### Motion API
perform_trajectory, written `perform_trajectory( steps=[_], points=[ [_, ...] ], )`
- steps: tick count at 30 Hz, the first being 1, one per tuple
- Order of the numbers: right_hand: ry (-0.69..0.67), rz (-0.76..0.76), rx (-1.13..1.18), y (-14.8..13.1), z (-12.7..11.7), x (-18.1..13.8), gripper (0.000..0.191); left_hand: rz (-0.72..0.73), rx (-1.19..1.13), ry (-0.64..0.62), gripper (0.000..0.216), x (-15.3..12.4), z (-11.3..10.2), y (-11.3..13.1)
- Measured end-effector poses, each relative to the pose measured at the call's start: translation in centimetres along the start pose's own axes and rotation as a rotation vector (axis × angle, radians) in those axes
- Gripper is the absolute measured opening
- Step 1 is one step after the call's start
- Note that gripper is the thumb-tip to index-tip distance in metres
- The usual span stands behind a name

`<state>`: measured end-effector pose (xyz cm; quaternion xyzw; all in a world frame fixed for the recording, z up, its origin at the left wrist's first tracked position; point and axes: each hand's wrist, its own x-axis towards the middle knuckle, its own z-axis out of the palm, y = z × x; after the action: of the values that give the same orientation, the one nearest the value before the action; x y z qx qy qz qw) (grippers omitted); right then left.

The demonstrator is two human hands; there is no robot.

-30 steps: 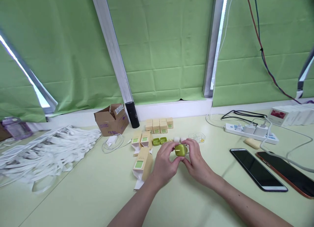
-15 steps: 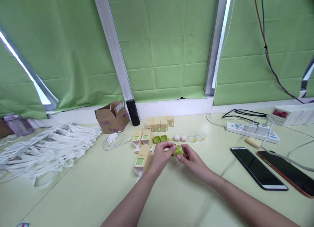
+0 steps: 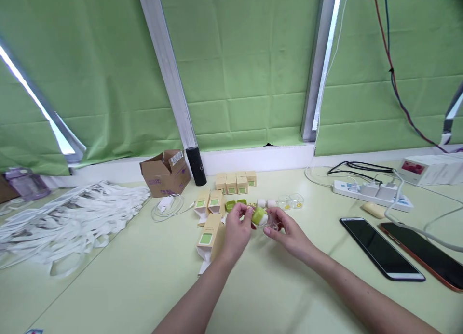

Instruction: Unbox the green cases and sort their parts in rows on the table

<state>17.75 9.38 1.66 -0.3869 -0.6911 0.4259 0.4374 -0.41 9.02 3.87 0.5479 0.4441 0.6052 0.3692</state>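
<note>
Head-worn view — looking forward, down across the table [image 3: 108, 286].

Hands [image 3: 238, 233]: 2. Held green piece [image 3: 258, 216]: 1. Front cartons [image 3: 214, 232]: 3. Rear cartons [image 3: 231, 184]: at least 4 from where I stand. Green cups [image 3: 230, 206]: 2. Pale caps [image 3: 261, 203]: 2. Clear cups [image 3: 297, 201]: 2. Phones [image 3: 379, 247]: 2. Power strip [image 3: 404, 205]: 1. Black tube [image 3: 196, 166]: 1. Purple jug [image 3: 27, 183]: 1.

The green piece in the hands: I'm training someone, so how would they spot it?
On the pale table, find the left hand beside the nearest tan box. It grips the green piece, with white showing at one end; the green containers behind lie unheld.
</note>
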Motion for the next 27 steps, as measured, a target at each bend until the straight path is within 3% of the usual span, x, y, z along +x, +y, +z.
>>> perform_trajectory(
  steps=[6, 9, 11, 14, 17, 21, 27],
  points=[
    [0.134, -0.069, -0.130, -0.7, -4.7, 1.2, 0.041, -0.129, -0.214, 0.200, 0.047, 1.5, -1.3, -0.3],
    [0.324, -0.102, -0.345, -0.8, -8.4, 1.8, 0.040, -0.169, -0.284, 0.224, 0.050, 1.6, -1.3, -0.4],
    [0.382, -0.063, -0.434, -0.4, -10.6, 2.1, 0.042, -0.183, -0.307, 0.214, 0.050, 1.5, -1.2, -0.4],
    [0.216, 0.063, -0.441, 0.6, -12.8, 2.2, 0.040, -0.200, -0.317, 0.200, 0.049, 1.3, -1.1, -0.3],
    [0.131, 0.187, -0.615, 1.7, -13.5, 2.1, 0.034, -0.207, -0.319, 0.200, 0.047, 1.2, -1.1, -0.2],
    [0.077, 0.262, -0.785, 2.6, -13.3, 2.1, 0.035, -0.213, -0.316, 0.196, 0.043, 1.2, -1.2, 0.0],
    [0.078, 0.269, -0.839, 3.7, -13.1, 2.2, 0.041, -0.212, -0.315, 0.186, 0.042, 1.0, -1.0, 0.1]
  ],
)
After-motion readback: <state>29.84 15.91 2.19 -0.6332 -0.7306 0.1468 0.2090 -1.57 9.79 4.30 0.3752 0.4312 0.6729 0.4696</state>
